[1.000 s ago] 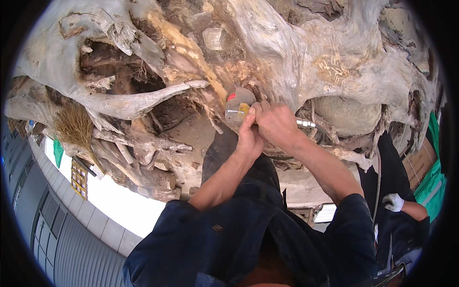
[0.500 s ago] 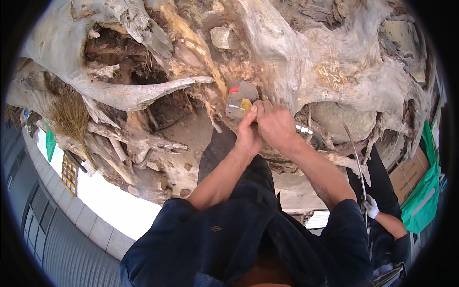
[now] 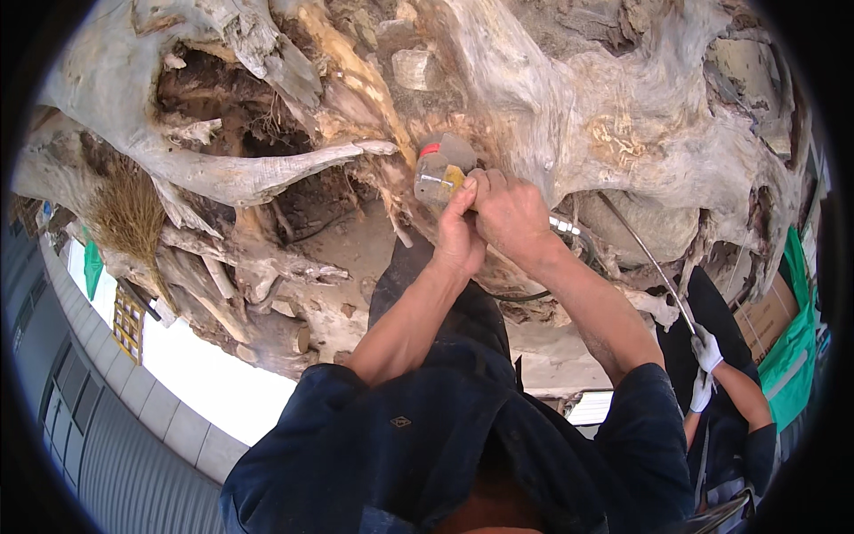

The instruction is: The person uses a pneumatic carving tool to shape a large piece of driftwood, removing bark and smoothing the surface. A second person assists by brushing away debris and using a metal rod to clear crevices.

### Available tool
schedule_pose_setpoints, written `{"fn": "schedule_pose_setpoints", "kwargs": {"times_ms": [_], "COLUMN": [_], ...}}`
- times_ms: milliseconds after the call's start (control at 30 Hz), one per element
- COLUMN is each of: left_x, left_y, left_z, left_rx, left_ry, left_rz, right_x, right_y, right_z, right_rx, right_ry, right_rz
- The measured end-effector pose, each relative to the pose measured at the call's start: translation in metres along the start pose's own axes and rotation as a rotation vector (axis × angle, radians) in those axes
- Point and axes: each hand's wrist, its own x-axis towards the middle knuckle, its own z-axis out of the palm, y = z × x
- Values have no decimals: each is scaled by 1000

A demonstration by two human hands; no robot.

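Observation:
Both my hands are closed round an air grinder [image 3: 438,185], its grey rounded head marked with a red band and a yellow patch. My left hand [image 3: 458,238] grips from below and left, with its thumb up against the tool. Wrapped over the handle from the right, my right hand [image 3: 511,214] hides most of the body. A metal hose fitting [image 3: 564,226] comes out beyond the right hand and leads to a dark hose. The grinder's head is against or just above the reddish inner wood of a large weathered tree root [image 3: 525,98]; the contact is hidden.
At the right, a co-worker's white-gloved hands [image 3: 706,349] hold a long thin rod [image 3: 654,258] reaching into the root. A dry twig bundle [image 3: 129,209] is on the left. Green cloth [image 3: 792,374] and a cardboard box [image 3: 767,319] lie at far right. Root branches jut around my legs.
My hands and the grinder have shifted slightly up and left. The co-worker's rod has swung its tip left and up, and a second gloved hand now shows.

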Motion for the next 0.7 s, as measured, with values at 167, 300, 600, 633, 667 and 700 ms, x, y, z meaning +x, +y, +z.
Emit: {"fn": "schedule_pose_setpoints", "kwargs": {"times_ms": [167,300,600,633,667,700], "left_x": [11,-4,-17,-17,-17,-14], "left_y": [10,-6,-29,-29,-29,-27], "left_z": [2,2,-13,-14,-14,-13], "left_rx": [27,17,10,4,-2,13], "left_ry": [-7,66,97,94,91,84], "left_rz": [20,-34,-120,-117,-114,-88], "right_x": [14,-6,-29,-28,-26,-22], "right_y": [2,5,16,17,16,15], "right_z": [-4,-1,7,6,5,4], "right_rx": [38,51,173,191,189,187], "right_ry": [54,-62,-139,-134,-106,-79], "right_rz": [-10,11,-18,-25,-17,-8]}}
